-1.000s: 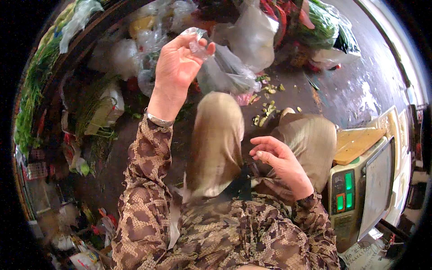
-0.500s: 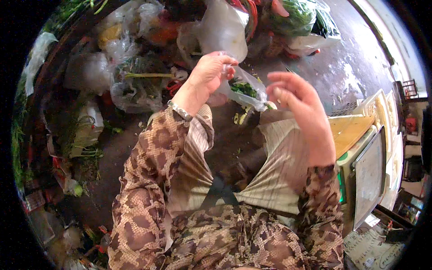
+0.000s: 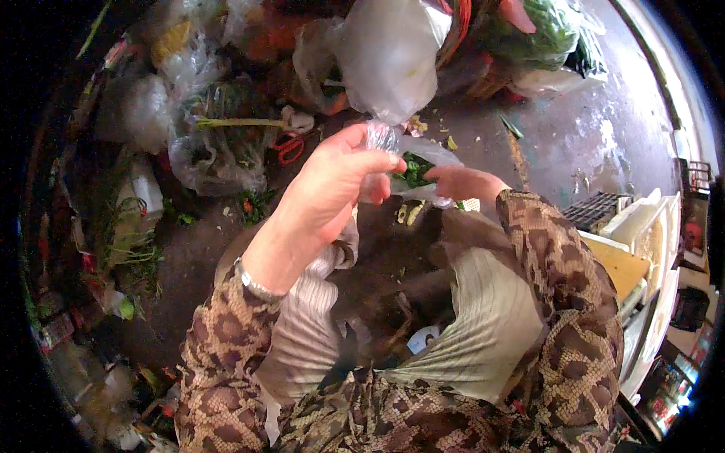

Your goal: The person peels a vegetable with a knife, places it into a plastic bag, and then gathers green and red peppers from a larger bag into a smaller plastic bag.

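My left hand (image 3: 336, 177) is closed around the gathered end of a clear plastic bag (image 3: 436, 151), which bunches up between thumb and fingers. Dark green leafy vegetables (image 3: 414, 171) show inside the bag. At the bag's other side, my right hand (image 3: 470, 183) has its fingers together against the plastic by the greens; its fingertips are partly hidden and slightly blurred. A large whitish plastic bag (image 3: 389, 57) stands just beyond my left hand. Red-handled scissors (image 3: 288, 147) lie to its left.
Clear bags of produce (image 3: 219, 151) crowd the far left, with a pale green stalk (image 3: 240, 122) across one. A bag of green vegetables (image 3: 540, 34) sits far right. Yellowish scraps (image 3: 410, 214) lie on the dark floor. A black crate (image 3: 593, 211) and a wooden board (image 3: 618, 264) are at right.
My right hand has moved in from beside the bag to touch it near the greens. My left hand now grips more of the bunched plastic. The whole view has shifted slightly.
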Demonstrator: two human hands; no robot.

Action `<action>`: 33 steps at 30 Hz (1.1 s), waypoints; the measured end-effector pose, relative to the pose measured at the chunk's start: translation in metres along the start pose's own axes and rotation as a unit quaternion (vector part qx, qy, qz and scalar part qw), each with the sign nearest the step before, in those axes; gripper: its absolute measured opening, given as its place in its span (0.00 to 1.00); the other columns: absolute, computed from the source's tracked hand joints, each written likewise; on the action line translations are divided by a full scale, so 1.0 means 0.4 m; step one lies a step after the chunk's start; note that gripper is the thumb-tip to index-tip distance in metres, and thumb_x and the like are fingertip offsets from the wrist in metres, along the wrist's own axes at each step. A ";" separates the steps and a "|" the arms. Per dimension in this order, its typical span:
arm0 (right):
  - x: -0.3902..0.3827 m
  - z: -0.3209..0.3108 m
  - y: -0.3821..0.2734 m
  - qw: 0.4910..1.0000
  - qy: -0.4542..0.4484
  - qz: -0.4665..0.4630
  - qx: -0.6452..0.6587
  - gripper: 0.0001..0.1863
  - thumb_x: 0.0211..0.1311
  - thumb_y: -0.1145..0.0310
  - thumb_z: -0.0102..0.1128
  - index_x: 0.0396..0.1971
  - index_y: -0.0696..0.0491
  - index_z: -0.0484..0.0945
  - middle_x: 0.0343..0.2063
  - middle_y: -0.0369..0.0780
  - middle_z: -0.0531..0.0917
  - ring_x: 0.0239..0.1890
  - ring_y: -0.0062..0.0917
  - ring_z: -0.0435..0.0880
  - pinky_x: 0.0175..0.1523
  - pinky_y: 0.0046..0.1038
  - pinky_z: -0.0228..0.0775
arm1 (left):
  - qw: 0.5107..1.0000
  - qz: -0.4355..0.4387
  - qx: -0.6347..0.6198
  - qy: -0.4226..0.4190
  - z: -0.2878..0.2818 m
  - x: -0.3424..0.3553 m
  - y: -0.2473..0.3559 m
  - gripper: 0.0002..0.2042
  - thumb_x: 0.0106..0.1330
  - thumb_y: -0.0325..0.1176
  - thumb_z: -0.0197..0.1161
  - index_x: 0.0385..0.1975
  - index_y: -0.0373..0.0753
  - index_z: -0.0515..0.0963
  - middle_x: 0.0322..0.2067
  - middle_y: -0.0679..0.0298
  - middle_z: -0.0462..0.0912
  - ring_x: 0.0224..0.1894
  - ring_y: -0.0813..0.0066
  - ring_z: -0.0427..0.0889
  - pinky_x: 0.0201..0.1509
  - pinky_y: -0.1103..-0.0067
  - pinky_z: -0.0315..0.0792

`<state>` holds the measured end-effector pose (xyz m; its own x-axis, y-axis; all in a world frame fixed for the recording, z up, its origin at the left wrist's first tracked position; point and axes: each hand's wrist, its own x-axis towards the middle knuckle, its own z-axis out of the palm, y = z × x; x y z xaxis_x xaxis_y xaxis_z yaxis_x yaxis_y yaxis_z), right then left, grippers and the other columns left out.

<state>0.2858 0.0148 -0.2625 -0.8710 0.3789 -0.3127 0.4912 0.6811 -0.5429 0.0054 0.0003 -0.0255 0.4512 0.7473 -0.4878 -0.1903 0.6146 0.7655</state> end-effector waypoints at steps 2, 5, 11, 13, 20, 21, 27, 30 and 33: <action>0.038 0.093 0.093 0.946 0.204 0.229 0.100 0.18 0.50 0.71 0.58 0.44 0.55 0.76 0.41 0.46 0.82 0.44 0.40 0.81 0.46 0.38 0.74 | 0.999 -0.028 0.016 0.010 -0.001 -0.011 0.010 0.18 0.61 0.29 0.60 0.51 0.35 0.71 0.35 0.63 0.80 0.25 0.82 0.75 0.32 0.85 0.70; 0.055 -0.060 0.054 0.906 0.310 0.235 0.170 0.18 0.51 0.70 0.57 0.44 0.57 0.75 0.41 0.51 0.81 0.42 0.46 0.81 0.46 0.42 0.74 | 0.998 -0.042 0.021 0.035 -0.019 -0.032 0.017 0.22 0.61 0.30 0.61 0.55 0.34 0.68 0.36 0.62 0.80 0.27 0.82 0.74 0.34 0.86 0.69; 0.058 0.026 0.073 0.902 0.174 0.378 0.114 0.20 0.54 0.65 0.57 0.45 0.60 0.74 0.46 0.53 0.78 0.53 0.47 0.74 0.56 0.47 0.66 | 0.997 -0.040 0.004 0.061 -0.019 -0.012 0.004 0.26 0.61 0.29 0.60 0.60 0.33 0.63 0.39 0.57 0.80 0.32 0.77 0.76 0.40 0.83 0.70; 0.074 0.002 0.039 0.913 0.119 0.383 0.076 0.22 0.54 0.66 0.56 0.50 0.56 0.72 0.48 0.52 0.77 0.55 0.47 0.72 0.58 0.49 0.64 | 0.995 -0.069 0.011 0.066 -0.018 -0.016 -0.010 0.28 0.62 0.29 0.60 0.62 0.33 0.60 0.41 0.55 0.79 0.34 0.74 0.77 0.43 0.80 0.69; 0.049 0.034 0.073 0.933 0.097 0.346 -0.008 0.25 0.53 0.75 0.53 0.54 0.53 0.68 0.56 0.50 0.68 0.60 0.47 0.66 0.55 0.55 0.64 | 0.993 -0.032 0.011 0.113 -0.044 0.001 -0.006 0.31 0.62 0.29 0.59 0.64 0.33 0.56 0.45 0.50 0.78 0.39 0.71 0.77 0.46 0.77 0.69; 0.045 0.048 0.084 0.938 0.100 0.333 0.012 0.24 0.53 0.76 0.52 0.53 0.54 0.69 0.56 0.51 0.67 0.60 0.48 0.66 0.54 0.52 0.68 | 0.993 -0.041 0.013 0.110 -0.040 0.004 -0.011 0.31 0.62 0.29 0.59 0.65 0.33 0.56 0.45 0.49 0.78 0.40 0.70 0.77 0.47 0.77 0.69; 0.057 0.021 0.124 0.945 0.174 0.277 0.018 0.13 0.53 0.74 0.50 0.40 0.57 0.76 0.37 0.52 0.80 0.42 0.47 0.80 0.47 0.43 0.73 | 0.992 -0.018 0.020 0.120 -0.048 0.017 0.001 0.30 0.62 0.29 0.58 0.64 0.33 0.56 0.45 0.50 0.78 0.40 0.70 0.78 0.47 0.76 0.69; 0.088 -0.080 0.090 0.939 0.150 0.246 0.187 0.14 0.55 0.74 0.52 0.42 0.57 0.77 0.37 0.52 0.81 0.42 0.43 0.81 0.46 0.38 0.73 | 0.992 0.007 0.019 0.127 -0.050 0.016 0.006 0.29 0.62 0.28 0.58 0.63 0.33 0.57 0.44 0.52 0.79 0.40 0.71 0.78 0.46 0.76 0.68; 0.106 -0.114 0.053 0.855 0.177 0.222 0.435 0.19 0.51 0.75 0.59 0.46 0.53 0.76 0.36 0.41 0.81 0.35 0.22 0.80 0.41 0.27 0.73 | 0.992 0.001 0.022 0.127 -0.047 0.012 0.008 0.29 0.62 0.28 0.58 0.63 0.33 0.57 0.44 0.52 0.79 0.40 0.71 0.78 0.46 0.76 0.68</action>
<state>0.2590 0.0739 -0.2515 -0.4691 0.7498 -0.4666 0.4595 -0.2440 -0.8540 -0.0092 0.0106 -0.0335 0.2162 0.7910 -0.5724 -0.1493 0.6061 0.7812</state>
